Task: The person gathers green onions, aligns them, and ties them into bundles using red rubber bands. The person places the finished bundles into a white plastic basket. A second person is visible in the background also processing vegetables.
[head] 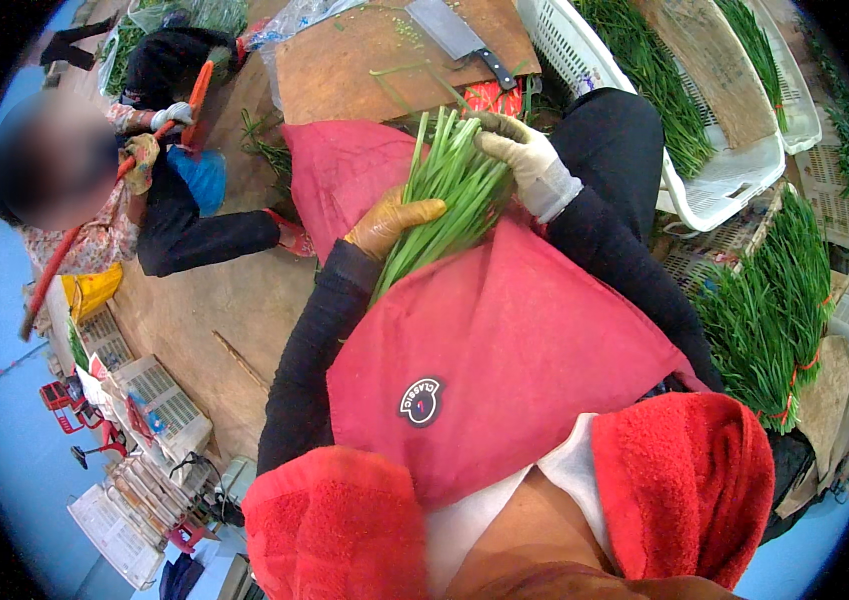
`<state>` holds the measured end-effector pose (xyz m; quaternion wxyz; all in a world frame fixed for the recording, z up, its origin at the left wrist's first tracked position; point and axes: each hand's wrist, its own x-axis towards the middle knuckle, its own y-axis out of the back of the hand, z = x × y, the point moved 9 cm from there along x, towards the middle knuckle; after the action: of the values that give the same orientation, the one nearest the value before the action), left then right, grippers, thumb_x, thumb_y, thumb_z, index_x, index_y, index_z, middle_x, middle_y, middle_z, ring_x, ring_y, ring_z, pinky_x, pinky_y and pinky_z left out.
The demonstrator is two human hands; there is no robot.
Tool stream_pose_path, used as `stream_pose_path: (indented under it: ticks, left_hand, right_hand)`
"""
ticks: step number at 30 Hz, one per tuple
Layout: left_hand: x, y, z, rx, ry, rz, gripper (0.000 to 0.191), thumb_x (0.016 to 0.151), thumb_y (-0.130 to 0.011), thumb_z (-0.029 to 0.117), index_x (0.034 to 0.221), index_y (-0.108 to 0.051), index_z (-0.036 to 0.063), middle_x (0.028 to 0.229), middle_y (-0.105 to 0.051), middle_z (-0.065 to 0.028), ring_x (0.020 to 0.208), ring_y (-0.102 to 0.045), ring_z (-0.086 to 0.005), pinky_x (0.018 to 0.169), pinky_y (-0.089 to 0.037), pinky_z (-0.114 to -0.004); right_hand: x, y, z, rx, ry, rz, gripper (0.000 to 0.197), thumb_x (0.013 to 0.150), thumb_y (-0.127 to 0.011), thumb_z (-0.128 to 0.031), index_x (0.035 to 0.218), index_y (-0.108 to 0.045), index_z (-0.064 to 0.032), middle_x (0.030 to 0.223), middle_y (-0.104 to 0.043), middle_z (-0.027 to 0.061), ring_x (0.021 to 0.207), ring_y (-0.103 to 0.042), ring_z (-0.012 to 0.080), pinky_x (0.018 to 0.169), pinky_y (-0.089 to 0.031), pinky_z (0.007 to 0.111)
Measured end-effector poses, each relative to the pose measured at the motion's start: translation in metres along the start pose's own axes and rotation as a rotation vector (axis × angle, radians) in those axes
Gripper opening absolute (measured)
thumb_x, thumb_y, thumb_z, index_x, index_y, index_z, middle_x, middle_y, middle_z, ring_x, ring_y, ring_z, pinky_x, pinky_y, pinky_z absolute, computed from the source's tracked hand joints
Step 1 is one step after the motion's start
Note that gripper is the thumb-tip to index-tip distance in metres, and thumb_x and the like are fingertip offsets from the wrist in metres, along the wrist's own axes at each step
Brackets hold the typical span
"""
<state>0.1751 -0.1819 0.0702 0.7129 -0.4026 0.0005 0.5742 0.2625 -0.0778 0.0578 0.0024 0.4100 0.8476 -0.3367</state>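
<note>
My left hand (pixel 394 221), in a yellowish rubber glove, is closed around a bunch of long green leafy stalks (pixel 443 199), its thumb lying across them. The bunch lies at a slant over the red apron (pixel 469 300) on my lap. At the bunch's pale cut ends is my right hand (pixel 518 150), in a white glove with a dirty greyish palm; its fingers curl at the stalk tips, and what they grip is partly hidden. Beyond both hands a cleaver (pixel 451 34) with a black handle rests on a wooden board (pixel 372 67) among green scraps.
White plastic crates (pixel 739 184) with green stalks stand at upper right. Tied green bundles (pixel 769 300) lie at right. At upper left another person (pixel 162 172) holds a red pole (pixel 57 262). Crates (pixel 162 397) and a thin stick (pixel 241 360) are at lower left.
</note>
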Motion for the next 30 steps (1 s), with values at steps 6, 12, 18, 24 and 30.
stream_pose_path:
  ticks: [6,12,18,24,30]
  left_hand:
    - [-0.001,-0.003,0.000,-0.026,0.001,0.014,0.049,0.080,-0.061,0.019,0.121,-0.045,0.0002,0.113,-0.055,-0.0101,0.099,-0.055,-0.0190,0.088,-0.043,-0.031]
    - [0.002,0.004,-0.005,-0.017,-0.004,0.014,0.048,0.080,-0.061,0.019,0.122,-0.045,0.0004,0.113,-0.055,-0.0095,0.100,-0.055,-0.0186,0.088,-0.043,-0.031]
    - [0.004,0.001,-0.004,-0.025,-0.008,-0.018,0.048,0.081,-0.060,0.019,0.122,-0.045,0.0008,0.114,-0.055,-0.0091,0.101,-0.054,-0.0182,0.089,-0.042,-0.031]
    - [0.003,0.005,-0.007,0.001,0.024,0.018,0.048,0.081,-0.060,0.019,0.122,-0.044,0.0008,0.114,-0.054,-0.0091,0.101,-0.054,-0.0183,0.089,-0.042,-0.031]
    - [0.003,0.003,-0.006,-0.008,0.022,0.010,0.048,0.081,-0.060,0.019,0.122,-0.044,0.0004,0.114,-0.055,-0.0094,0.101,-0.054,-0.0187,0.088,-0.042,-0.031]
  right_hand:
    - [-0.002,0.005,-0.004,-0.107,0.022,0.074,0.030,0.083,-0.057,-0.009,0.112,-0.054,-0.0014,0.102,-0.060,0.0055,0.092,-0.056,0.0143,0.081,-0.046,0.028]
    - [-0.003,0.006,-0.003,-0.096,0.014,0.121,0.030,0.083,-0.058,-0.009,0.111,-0.054,-0.0011,0.101,-0.060,0.0054,0.089,-0.057,0.0146,0.080,-0.046,0.028]
    - [-0.004,0.010,0.001,-0.064,-0.014,0.170,0.028,0.083,-0.058,-0.009,0.109,-0.054,-0.0004,0.098,-0.060,0.0060,0.088,-0.058,0.0151,0.079,-0.047,0.028]
    - [-0.003,0.015,0.004,-0.097,-0.005,0.192,0.026,0.083,-0.058,-0.013,0.105,-0.057,0.0010,0.094,-0.061,0.0059,0.085,-0.057,0.0133,0.077,-0.045,0.026]
    - [-0.003,0.018,0.004,-0.142,-0.009,0.196,0.028,0.084,-0.056,-0.010,0.109,-0.054,0.0016,0.096,-0.061,0.0076,0.086,-0.058,0.0159,0.078,-0.047,0.028]
